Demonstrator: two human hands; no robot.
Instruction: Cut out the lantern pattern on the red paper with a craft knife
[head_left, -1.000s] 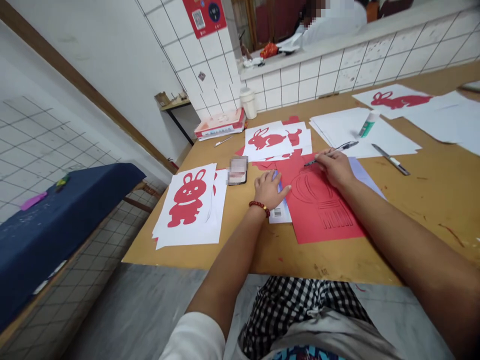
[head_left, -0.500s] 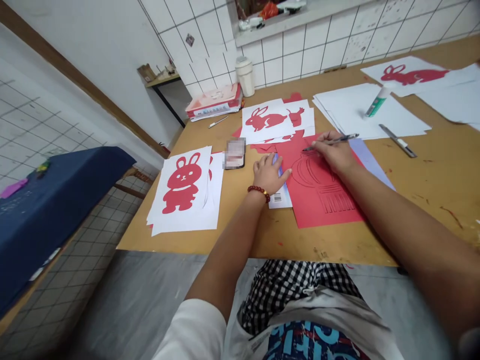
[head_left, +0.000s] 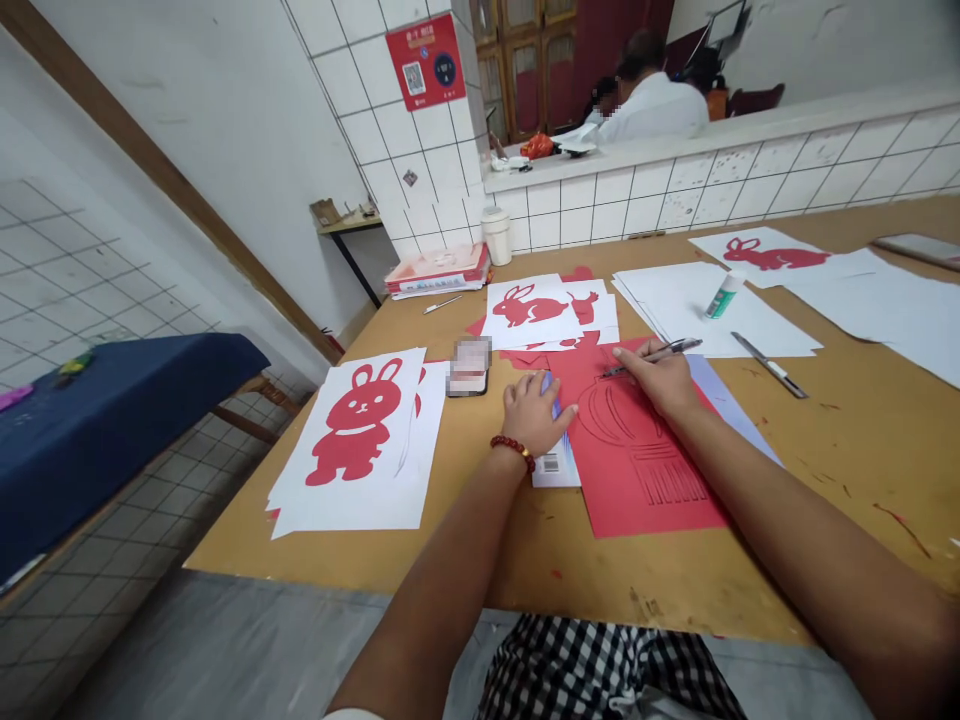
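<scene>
A red sheet [head_left: 622, 500] with a round, fringed shape drawn on it lies on the brown table [head_left: 480, 590], partly over a white-and-blue booklet [head_left: 556, 470]. My right hand [head_left: 660, 378] is closed on a dark pen [head_left: 679, 347], its tip at the top of the drawing. My left hand [head_left: 536, 412] rests with fingers spread on the booklet and the sheet's left edge, holding nothing. Just beyond that hand is a phone [head_left: 469, 367]. Behind the red sheet lie white papers with red rabbit cutouts [head_left: 531, 308].
A rabbit-figure sheet [head_left: 356, 430] lies at left. Toward the right are white sheets [head_left: 675, 300], a glue stick [head_left: 724, 297] and a craft knife [head_left: 769, 365]. A white cup [head_left: 496, 235] stands by stacked books [head_left: 437, 270]. A person [head_left: 656, 100] sits beyond the ledge.
The view has tilted upward, so the table appears lower and the person beyond the ledge is now visible. Both hands keep nearly the same places on the red sheet and booklet.
</scene>
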